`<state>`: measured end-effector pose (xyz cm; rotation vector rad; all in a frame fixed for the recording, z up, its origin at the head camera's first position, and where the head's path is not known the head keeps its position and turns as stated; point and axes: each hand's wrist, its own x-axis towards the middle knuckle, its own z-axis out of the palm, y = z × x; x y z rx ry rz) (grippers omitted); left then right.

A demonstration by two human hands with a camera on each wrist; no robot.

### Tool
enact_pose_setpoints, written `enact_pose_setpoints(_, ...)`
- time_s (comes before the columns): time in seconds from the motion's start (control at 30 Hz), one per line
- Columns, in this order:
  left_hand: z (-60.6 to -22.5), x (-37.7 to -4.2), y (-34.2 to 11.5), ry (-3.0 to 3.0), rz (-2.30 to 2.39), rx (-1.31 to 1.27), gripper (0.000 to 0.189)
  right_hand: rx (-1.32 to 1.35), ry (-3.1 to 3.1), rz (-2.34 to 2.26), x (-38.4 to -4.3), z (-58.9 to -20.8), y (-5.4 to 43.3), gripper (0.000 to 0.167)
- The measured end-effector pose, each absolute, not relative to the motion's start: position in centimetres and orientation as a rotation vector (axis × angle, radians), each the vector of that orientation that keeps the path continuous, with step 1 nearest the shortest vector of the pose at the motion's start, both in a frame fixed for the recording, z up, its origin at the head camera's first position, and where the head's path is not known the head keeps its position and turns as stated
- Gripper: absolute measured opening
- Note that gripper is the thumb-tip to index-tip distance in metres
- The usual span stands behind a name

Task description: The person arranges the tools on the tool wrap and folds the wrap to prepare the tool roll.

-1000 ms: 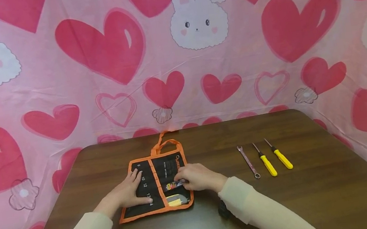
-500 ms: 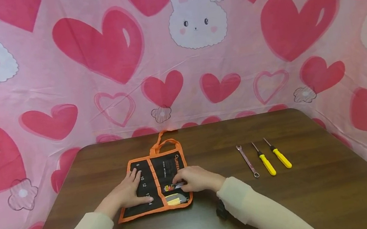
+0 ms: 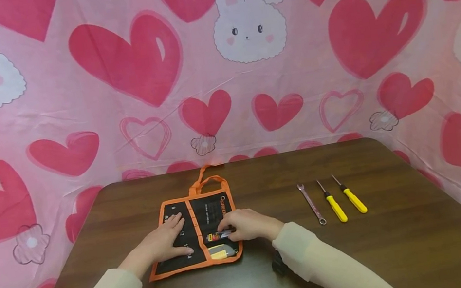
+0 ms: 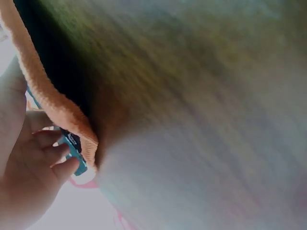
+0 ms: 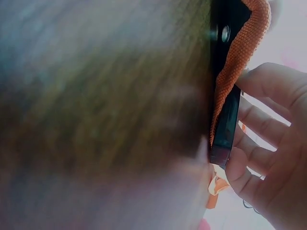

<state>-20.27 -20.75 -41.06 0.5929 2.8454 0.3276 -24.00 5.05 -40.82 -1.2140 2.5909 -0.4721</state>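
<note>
A black tool pouch with orange edging lies unfolded on the table, white size numbers printed on its left panel. My left hand rests flat on that panel with its fingers spread, covering some of the numbers. On the right panel my right hand pinches a small flat dark case with a red and yellow label. In the right wrist view the case lies along the orange edging, fingers against its side. Just below it, a yellow and grey utility knife sits in the pouch. My fingers partly hide the case.
To the right on the brown table lie a combination wrench and two yellow-handled screwdrivers, one left of the other. Orange straps stretch behind the pouch. A pink heart-patterned cloth hangs behind the table.
My left hand's fingers have slid slightly right over the left panel. My right hand has shifted a little left and keeps hold of the small case.
</note>
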Motion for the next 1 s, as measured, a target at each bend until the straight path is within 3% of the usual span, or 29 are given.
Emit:
enact_pose_setpoints(0.27, -40.8, -20.2, -20.3, 2.828, 0.375, 0.715, 0.076, -1.197, 2.582, -0.465, -24.0, -40.6, 5.0, 0.025)
enact_pose_setpoints(0.63, -40.7, -20.2, -19.7, 2.843, 0.354, 1.076, 0.037, -1.206, 2.574, -0.464, -24.2, -40.7, 5.1, 0.025)
enact_pose_setpoints(1.0, -41.1, -20.5, -19.1, 2.839, 0.358, 1.224, 0.021, -1.197, 2.566, -0.501, -24.3, -40.8, 5.1, 0.026)
